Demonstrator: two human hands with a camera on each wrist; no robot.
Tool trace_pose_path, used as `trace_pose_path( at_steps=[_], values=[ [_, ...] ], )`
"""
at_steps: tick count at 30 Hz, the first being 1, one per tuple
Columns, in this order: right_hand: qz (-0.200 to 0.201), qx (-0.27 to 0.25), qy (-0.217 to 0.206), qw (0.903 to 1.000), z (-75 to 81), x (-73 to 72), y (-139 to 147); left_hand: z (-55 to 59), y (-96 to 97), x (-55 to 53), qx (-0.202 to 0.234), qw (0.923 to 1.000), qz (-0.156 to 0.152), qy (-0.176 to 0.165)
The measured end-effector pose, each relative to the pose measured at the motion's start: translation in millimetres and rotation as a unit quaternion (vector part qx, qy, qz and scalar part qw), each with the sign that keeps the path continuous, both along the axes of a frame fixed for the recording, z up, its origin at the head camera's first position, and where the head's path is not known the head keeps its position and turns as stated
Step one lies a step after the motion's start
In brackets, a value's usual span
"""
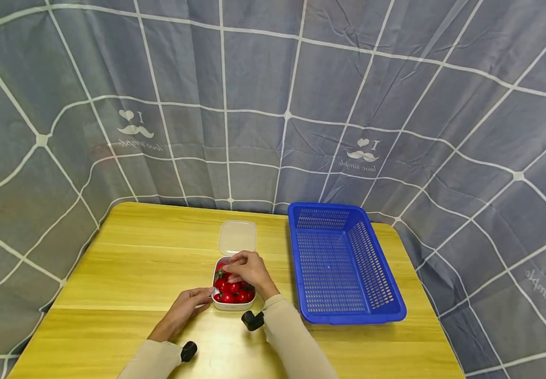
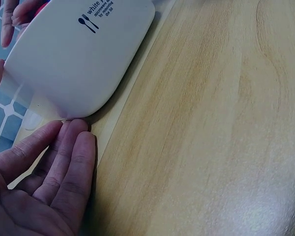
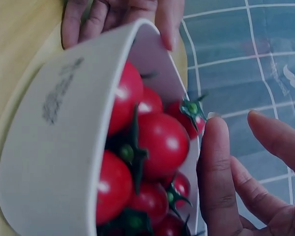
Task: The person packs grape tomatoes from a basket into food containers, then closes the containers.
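A white plastic food container (image 1: 232, 306) full of red cherry tomatoes (image 1: 232, 287) with green stems stands on the table, its top uncovered. My left hand (image 1: 186, 308) holds it at the left side; in the right wrist view the thumb lies over the rim and the fingers lie outside. The left wrist view shows those fingers (image 2: 71, 162) against the bottom corner. Above the tomatoes is my right hand (image 1: 252, 271), thumb and index finger spread apart with nothing between them. Its index fingertip comes close beside a tomato (image 3: 186, 118) at the container's far rim.
Just behind the container a pale translucent lid (image 1: 237, 238) lies flat. A large blue plastic basket (image 1: 301, 273) with slotted walls stands to the right on the wood-grain table (image 1: 159, 252). A grey curtain (image 1: 254, 131) with white lines hangs behind and at both sides.
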State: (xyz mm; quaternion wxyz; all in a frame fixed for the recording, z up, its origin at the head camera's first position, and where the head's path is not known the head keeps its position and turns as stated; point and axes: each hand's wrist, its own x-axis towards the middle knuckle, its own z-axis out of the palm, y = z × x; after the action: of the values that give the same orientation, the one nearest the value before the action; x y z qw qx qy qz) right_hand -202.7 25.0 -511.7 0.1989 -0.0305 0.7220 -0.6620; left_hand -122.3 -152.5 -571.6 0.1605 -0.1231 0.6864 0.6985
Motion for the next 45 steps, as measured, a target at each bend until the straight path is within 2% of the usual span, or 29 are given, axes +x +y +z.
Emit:
trace_pose_path(
  at_steps=[8, 13, 16, 19, 23, 26, 29, 32, 33, 36, 39, 40, 45],
  values=[
    [-0.018, -0.013, 0.004, 0.9997, 8.9, -17.4, 19, 1.5, -2.4, -5.9, 0.014, 0.9990, -0.041, 0.008],
    [-0.032, -0.003, 0.015, 0.9994, 13.1, -32.4, 30, 5.1, -8.5, -12.4, 0.027, 0.9973, -0.067, -0.004],
    [-0.043, 0.008, 0.013, 0.9990, 13.7, -42.9, 36, 6.5, -13.0, -19.9, 0.011, 0.9971, -0.075, -0.007],
    [-0.059, 0.020, 0.011, 0.9980, 14.5, -53.6, 39, 8.5, -16.7, -32.1, -0.026, 0.9981, -0.056, -0.004],
    [-0.091, 0.031, 0.003, 0.9954, 12.5, -68.1, 42, 12.9, -21.4, -55.5, -0.078, 0.9969, 0.000, 0.006],
    [-0.110, 0.047, -0.004, 0.9928, 8.7, -77.8, 44, 18.4, -25.5, -75.7, -0.097, 0.9948, 0.027, 0.011],
    [-0.120, 0.074, -0.011, 0.9900, 3.7, -86.7, 42, 25.0, -27.4, -96.2, -0.102, 0.9941, 0.035, 0.005],
    [-0.133, 0.089, -0.007, 0.9871, -44.7, -118.6, 42, 30.8, -25.1, -115.2, -0.105, 0.9941, 0.028, -0.002],
    [-0.138, 0.100, -0.003, 0.9854, -52.4, -122.8, 41, 32.7, -23.4, -120.2, -0.107, 0.9940, 0.021, -0.006],
    [-0.151, 0.105, 0.001, 0.9829, -125.1, -161.9, 42, 37.3, -18.3, -131.5, -0.111, 0.9937, -0.003, -0.018],
    [-0.158, 0.103, -0.018, 0.9818, -155.9, -175.7, 41, 40.6, -15.3, -137.9, -0.111, 0.9931, -0.026, -0.027],
    [-0.159, 0.102, -0.028, 0.9815, -173.2, -185.7, 41, 41.1, -15.2, -139.7, -0.108, 0.9933, -0.029, -0.030],
    [-0.158, 0.092, -0.047, 0.9820, -182.9, -186.6, 38, 40.7, -15.1, -147.0, -0.082, 0.9952, -0.035, -0.040]
  ],
)
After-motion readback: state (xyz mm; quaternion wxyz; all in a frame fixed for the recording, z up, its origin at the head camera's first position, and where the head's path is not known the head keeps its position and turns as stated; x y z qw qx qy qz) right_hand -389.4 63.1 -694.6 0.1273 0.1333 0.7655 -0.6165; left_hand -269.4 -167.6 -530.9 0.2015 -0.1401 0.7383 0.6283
